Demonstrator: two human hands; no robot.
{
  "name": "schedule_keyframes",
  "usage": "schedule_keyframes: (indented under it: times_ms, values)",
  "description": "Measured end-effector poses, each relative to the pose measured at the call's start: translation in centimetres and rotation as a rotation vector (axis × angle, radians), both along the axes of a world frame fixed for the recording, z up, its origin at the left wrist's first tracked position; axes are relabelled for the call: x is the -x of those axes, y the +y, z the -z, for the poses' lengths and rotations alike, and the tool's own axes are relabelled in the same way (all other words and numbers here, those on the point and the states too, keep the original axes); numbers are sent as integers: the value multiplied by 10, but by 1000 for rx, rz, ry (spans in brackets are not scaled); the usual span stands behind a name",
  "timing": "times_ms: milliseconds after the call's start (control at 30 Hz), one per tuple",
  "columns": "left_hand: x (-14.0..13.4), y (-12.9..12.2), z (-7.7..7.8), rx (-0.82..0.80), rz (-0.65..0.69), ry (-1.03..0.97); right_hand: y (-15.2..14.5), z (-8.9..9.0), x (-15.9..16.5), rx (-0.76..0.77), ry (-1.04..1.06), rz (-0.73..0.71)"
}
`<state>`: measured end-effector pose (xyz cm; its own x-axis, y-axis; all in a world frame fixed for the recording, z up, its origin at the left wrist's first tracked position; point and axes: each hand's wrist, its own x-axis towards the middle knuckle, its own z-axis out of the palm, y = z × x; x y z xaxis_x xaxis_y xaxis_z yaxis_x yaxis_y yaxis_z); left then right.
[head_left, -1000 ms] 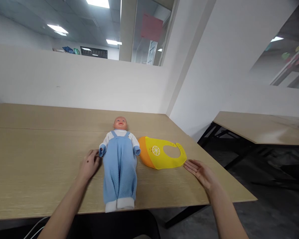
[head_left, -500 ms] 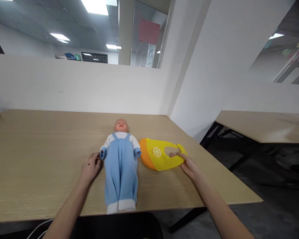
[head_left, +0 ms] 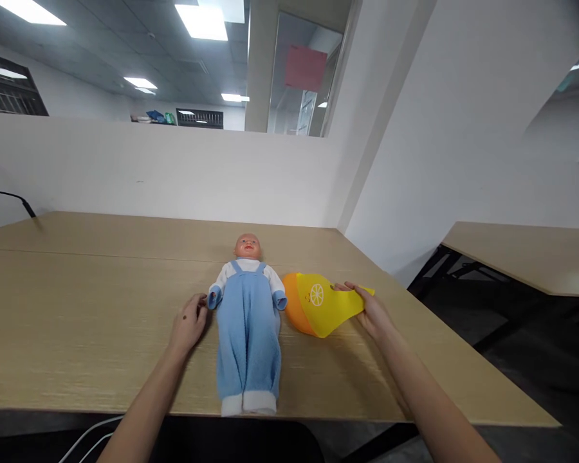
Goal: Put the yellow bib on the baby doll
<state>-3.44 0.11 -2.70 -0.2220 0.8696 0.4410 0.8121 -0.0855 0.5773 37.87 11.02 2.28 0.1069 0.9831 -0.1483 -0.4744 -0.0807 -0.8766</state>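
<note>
A baby doll [head_left: 248, 321] in blue overalls and a white shirt lies on its back on the wooden table [head_left: 77, 321], feet toward me. My left hand [head_left: 189, 323] rests on the table and touches the doll's near arm. To the doll's right is a yellow silicone bib [head_left: 324, 301] with an orange pocket and a lemon print. My right hand [head_left: 369, 310] grips the bib's neck end and has it lifted, tilted off the table, while the pocket end stays down beside the doll.
A white partition wall stands behind the table and turns at the right corner. A second wooden table [head_left: 525, 254] is at the right across a dark floor gap. A black cable [head_left: 9, 196] enters at the far left; white cables [head_left: 89, 437] hang below the front edge.
My right hand reached from the table beside the bib to its neck end, took hold and lifted that end. My left hand stayed at the doll's arm.
</note>
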Motion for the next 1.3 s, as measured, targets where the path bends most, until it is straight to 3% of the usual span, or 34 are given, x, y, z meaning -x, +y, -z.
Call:
schedule_keyframes:
  times_ms: [367,500,600,733,833,933,1033,1200,1300]
  values:
    - [-2,-7,-6,-97,-72,-102,-34,-112,61,-327,-111,-98]
    - [-20,-28,-32,-105,-46,-377,-59,-144,79,-439,-137,-231]
    - [-47,-54,-66,-74,146,-670,-78,-159,89,-515,-132,-284]
    - [-76,-90,-95,93,424,-946,-102,-169,105,-622,-106,-355]
    - [-79,-108,-98,260,512,-1181,-114,-169,120,-699,-103,-358]
    - [-70,-115,-100,223,540,-1320,-117,-165,131,-738,-75,-366]
    - [-60,-107,-109,149,554,-1330,-108,-157,136,-733,-117,-384]
    - [-49,-70,-126,105,368,-1244,-76,-148,142,-744,-192,-365]
    - [-39,-45,-132,47,341,-1192,-47,-145,150,-780,-259,-357]
